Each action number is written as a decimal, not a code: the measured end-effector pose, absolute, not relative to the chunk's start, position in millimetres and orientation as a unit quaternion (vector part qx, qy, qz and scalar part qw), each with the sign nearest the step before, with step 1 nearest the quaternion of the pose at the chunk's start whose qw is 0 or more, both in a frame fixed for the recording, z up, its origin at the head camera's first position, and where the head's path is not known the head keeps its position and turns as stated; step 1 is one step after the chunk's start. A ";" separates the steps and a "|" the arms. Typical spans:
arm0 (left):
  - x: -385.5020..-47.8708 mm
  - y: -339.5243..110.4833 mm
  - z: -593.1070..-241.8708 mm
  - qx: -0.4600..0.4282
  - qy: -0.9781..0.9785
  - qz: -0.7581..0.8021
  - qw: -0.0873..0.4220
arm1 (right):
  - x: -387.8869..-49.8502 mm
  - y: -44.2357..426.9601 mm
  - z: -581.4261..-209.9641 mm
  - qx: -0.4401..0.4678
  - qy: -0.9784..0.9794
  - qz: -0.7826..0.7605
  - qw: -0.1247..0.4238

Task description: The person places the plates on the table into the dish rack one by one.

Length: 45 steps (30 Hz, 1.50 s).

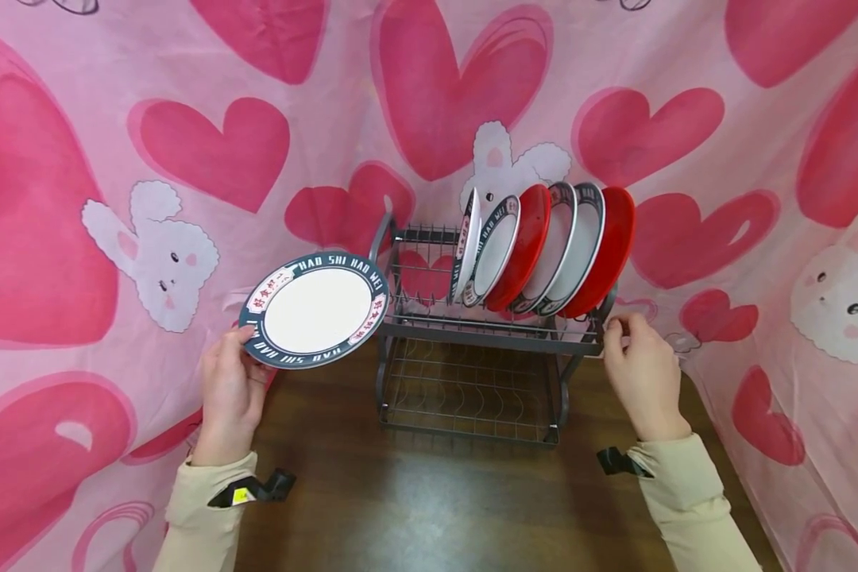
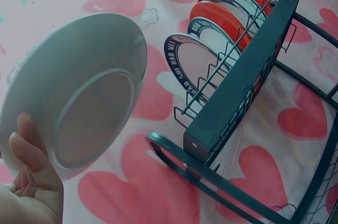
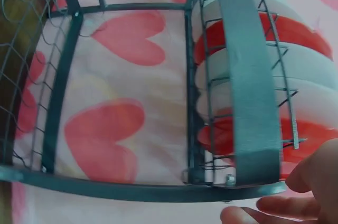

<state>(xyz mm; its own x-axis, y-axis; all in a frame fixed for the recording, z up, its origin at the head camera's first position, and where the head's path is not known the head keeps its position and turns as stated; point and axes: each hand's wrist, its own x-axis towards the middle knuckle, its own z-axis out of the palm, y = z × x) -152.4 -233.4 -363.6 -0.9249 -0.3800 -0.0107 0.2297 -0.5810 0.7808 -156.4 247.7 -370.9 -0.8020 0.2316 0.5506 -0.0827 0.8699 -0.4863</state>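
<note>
My left hand (image 1: 230, 393) grips a round plate (image 1: 319, 310) by its lower left edge, thumb on the rim. White in the middle, the plate has a dark patterned rim with lettering. It hangs left of a dark two-tier dish rack (image 1: 493, 338), apart from it. The left wrist view shows the plate's pale underside (image 2: 95, 115). At the rack's upper right end, my right hand (image 1: 642, 373) holds the side frame between thumb and fingers; the right wrist view shows the thumb (image 3: 311, 174) beside the frame's end. Part of that contact is hidden.
Several plates stand on edge in the upper tier's right part, among them a red plate (image 1: 606, 254) and a dark-rimmed plate (image 1: 496, 250). Wire slots (image 1: 422, 278) lie left of them. The lower wire tier (image 1: 465, 389) sits above a brown wooden surface (image 1: 429, 500). Heart-patterned pink cloth (image 1: 222, 159) surrounds everything.
</note>
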 end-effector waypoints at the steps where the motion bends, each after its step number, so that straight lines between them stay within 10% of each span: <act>1: -152.0 -232.9 -363.2 0.091 -0.427 -0.883 0.172 | -154.9 247.0 -369.2 -0.040 -0.912 0.246 0.326; 18: -149.3 -226.1 -356.9 0.039 -0.439 -0.888 0.131 | -136.9 206.8 -335.5 0.022 -0.880 0.279 0.384; 45: -151.9 -206.7 -360.6 0.034 -0.510 -0.853 0.104 | -153.9 106.9 -319.6 0.151 -0.884 0.421 0.139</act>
<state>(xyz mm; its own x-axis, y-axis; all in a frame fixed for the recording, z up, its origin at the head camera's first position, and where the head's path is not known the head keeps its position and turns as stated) -151.9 -206.7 -360.6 -0.9759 -0.2124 0.0493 0.1439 -0.4577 0.8774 -153.9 106.9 -319.6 -0.9158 -0.1487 0.3731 -0.3834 0.6007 -0.7016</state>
